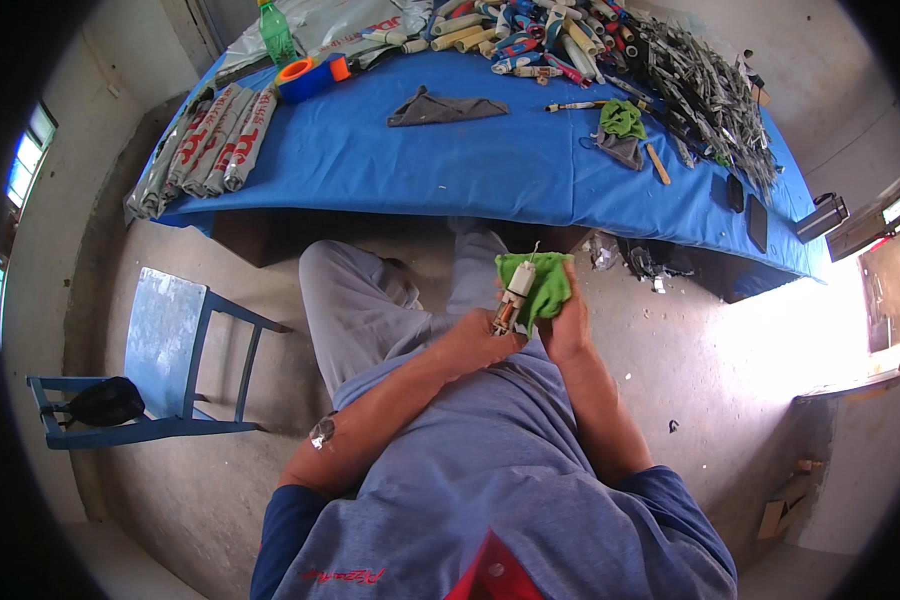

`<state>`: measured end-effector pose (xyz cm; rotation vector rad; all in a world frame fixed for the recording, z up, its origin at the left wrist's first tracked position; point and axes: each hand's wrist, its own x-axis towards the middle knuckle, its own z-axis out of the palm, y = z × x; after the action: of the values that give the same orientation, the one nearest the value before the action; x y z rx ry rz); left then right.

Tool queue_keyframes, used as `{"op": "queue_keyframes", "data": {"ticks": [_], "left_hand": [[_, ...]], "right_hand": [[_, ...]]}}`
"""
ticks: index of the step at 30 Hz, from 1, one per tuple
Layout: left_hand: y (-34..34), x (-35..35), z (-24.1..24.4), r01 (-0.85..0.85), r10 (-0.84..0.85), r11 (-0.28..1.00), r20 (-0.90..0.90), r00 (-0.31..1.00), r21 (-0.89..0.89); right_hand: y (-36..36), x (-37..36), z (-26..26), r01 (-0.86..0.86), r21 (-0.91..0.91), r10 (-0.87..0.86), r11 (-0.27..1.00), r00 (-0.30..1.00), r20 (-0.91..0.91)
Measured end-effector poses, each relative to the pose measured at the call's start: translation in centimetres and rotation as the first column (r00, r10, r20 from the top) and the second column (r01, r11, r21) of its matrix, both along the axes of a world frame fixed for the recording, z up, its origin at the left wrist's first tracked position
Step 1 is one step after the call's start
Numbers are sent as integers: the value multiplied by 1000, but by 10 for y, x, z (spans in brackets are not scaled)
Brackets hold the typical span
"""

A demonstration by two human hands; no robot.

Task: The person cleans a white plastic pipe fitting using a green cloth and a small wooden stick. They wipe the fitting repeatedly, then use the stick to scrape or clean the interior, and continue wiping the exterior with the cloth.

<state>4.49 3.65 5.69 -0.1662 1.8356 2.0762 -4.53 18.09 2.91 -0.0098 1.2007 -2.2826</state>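
My left hand [484,341] is closed around the lower end of a small off-white device with a thin metal shaft [522,282], which looks like the inner part of an electric toothbrush; copper-coloured parts show near its bottom. A green cloth [551,289] lies against the device's right side, held by my right hand [570,319]. Both hands are above my lap, in front of the table's near edge. The cloth and the device hide some of my fingers.
A blue-covered table [450,172] bears a grey cloth [450,109], rolled grey plastic bags [214,142], a tape dispenser [311,79], a green bottle [275,34], a heap of electric toothbrush handles [525,37] and a pile of thin grey strips [709,97]. A blue chair [166,337] stands at left.
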Motion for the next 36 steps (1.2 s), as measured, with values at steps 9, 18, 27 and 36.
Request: {"op": "queue_keyframes", "data": {"ticks": [9,18,27,36], "left_hand": [[1,4,-16,-152,87,961,-268,960,-231],[0,5,-21,-114,45,961,-265,963,-253],[-5,2,-1,-36,32,992,-33,999,-123],[-1,2,-1,-78,48,971,-137,989,-224]], "right_hand": [[-23,28,42,149,712,317,686,819,-477],[-2,16,40,-179,488,422,854,786,-451],[26,-6,31,-213,19,214,977,971,-103],[-18,14,35,69,556,298,829,785,-542]]}}
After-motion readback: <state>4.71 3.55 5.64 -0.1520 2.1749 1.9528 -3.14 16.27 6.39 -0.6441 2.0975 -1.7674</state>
